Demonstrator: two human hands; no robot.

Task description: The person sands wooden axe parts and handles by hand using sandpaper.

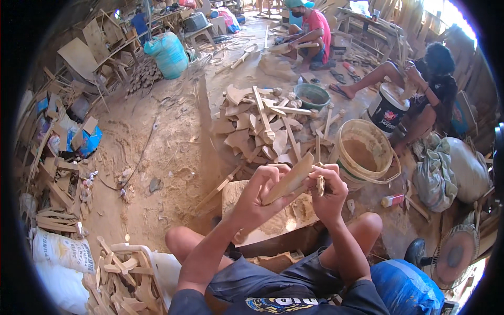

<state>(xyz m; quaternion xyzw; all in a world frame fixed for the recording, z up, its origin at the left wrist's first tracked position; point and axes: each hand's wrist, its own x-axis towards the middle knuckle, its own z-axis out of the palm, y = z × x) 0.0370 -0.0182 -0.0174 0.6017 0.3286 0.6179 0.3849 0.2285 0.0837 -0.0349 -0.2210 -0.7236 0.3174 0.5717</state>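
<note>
My left hand (260,198) is wrapped round a pale carved wooden piece (291,179), with its broad, pointed end tilted up to the right. A slim part of the wood seems to come out below that hand. My right hand (331,193) is closed beside the piece, its fingers pinching a small, crumpled tan scrap (320,185) that may be sandpaper. Both hands are above a low, dust-covered wooden board (231,195) between my knees. Just beyond lies a heap of cut wooden pieces (244,142), some flat and curved, others long like handles.
Right of the heap stand a dusty bucket (344,170), a dark tub (388,107) and a green basin (312,95). One person (310,34) crouches at the back; another (436,79) sits at right. A fan (455,249) and blue sack (407,289) are nearby; wooden parts (123,268) fill a container at left.
</note>
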